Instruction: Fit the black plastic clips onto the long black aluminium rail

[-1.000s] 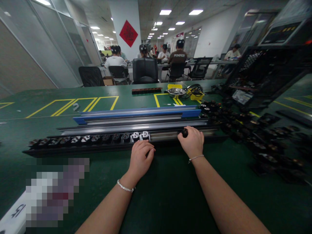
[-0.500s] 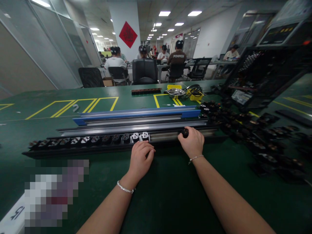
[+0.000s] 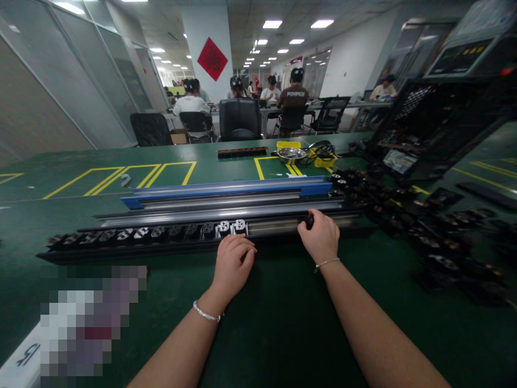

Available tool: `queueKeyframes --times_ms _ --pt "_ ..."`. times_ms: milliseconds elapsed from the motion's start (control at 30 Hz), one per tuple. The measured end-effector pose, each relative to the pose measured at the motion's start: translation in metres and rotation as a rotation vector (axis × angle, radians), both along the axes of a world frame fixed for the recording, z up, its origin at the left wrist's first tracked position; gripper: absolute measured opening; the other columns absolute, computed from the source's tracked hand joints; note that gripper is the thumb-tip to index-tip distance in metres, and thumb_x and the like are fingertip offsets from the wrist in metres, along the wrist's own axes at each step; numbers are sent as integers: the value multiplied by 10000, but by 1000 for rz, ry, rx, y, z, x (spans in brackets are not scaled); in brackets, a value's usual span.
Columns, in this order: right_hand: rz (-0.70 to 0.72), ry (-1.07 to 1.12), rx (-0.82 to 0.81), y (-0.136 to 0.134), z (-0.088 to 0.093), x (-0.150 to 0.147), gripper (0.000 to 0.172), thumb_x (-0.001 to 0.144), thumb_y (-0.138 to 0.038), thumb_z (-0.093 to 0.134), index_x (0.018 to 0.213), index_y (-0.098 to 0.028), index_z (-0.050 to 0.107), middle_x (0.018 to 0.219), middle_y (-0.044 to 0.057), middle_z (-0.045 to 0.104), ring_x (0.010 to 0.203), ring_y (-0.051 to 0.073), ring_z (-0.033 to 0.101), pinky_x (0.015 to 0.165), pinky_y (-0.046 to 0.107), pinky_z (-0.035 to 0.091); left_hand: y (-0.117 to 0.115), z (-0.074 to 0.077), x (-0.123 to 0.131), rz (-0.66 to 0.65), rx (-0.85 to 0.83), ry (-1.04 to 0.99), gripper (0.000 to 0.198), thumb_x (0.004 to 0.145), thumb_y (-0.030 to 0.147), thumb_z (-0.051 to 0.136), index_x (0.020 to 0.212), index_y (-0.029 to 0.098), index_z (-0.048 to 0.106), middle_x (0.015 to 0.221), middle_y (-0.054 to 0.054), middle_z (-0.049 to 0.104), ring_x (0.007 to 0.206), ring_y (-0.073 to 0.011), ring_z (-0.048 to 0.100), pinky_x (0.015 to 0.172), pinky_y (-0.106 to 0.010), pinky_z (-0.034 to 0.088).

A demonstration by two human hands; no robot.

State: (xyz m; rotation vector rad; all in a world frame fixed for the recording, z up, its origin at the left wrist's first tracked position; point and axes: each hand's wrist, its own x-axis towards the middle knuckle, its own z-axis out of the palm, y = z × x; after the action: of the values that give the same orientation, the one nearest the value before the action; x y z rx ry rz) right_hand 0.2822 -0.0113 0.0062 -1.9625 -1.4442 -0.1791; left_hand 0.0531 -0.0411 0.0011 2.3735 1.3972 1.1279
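Observation:
A long black rail (image 3: 121,248) lies across the green table, with a row of several small socket modules (image 3: 161,231) seated in its left half. My left hand (image 3: 232,267) rests against the rail's near edge just below the last module, its fingers curled and pressed together. On the rail's right part, my right hand (image 3: 322,237) is closed round a small black module (image 3: 309,220).
Behind the black rail lie silver rails (image 3: 218,212) and a blue rail (image 3: 226,188). A heap of black modules (image 3: 404,210) spreads over the table's right side, under a black crate (image 3: 440,124). A metal bowl (image 3: 291,153) and yellow bins stand further back. People sit at far tables.
None of note: both hands stay where they were on the rail; my right hand has shifted very slightly to the right.

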Motion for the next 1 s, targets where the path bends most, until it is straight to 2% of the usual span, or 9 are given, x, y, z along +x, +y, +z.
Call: queueKeyframes --times_ms 200,1000 --pt "3 -13 18 1 -3 4 385 747 -277 466 1098 -161 576 1085 119 634 1101 261 502 980 413 304 0 -1 0 -1 7 -3 177 852 209 499 774 233 656 889 0 713 1054 -200 582 1003 -448 344" --pt "-19 0 57 2 -4 8 334 720 -282 485 1008 -171 612 1085 117 639 1102 273 497 990 461 298 1 -1 0 -2 6 -8 178 843 205 506 770 233 666 880 -6 716 1041 -203 589 998 -456 356"
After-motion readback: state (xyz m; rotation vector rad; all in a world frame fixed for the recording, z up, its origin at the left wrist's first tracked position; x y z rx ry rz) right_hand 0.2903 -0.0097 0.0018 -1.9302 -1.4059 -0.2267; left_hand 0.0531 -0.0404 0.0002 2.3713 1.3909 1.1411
